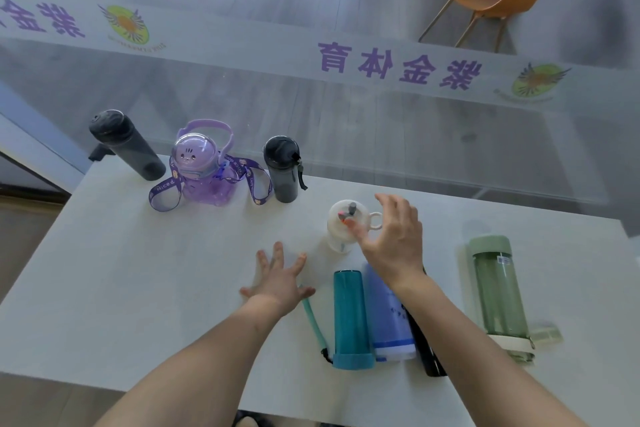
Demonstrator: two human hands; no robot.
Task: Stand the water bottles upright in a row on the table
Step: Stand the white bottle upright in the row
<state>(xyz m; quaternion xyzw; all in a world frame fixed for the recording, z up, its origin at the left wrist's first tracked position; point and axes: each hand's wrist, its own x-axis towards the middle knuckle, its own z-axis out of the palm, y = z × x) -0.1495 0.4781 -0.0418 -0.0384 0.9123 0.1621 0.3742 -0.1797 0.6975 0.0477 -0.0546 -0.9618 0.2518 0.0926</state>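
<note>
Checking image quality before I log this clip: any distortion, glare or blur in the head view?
Head view: wide-angle bending leans the dark bottle outward; the right hand looks slightly motion-blurred beside the white bottle; the glass wall behind is hazy with reflections; light is soft, shadows on the table faint.

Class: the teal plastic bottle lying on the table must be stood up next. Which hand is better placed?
Left hand: open, empty, beside the teal plastic bottle. Right hand hovers at the white bottle.
</note>
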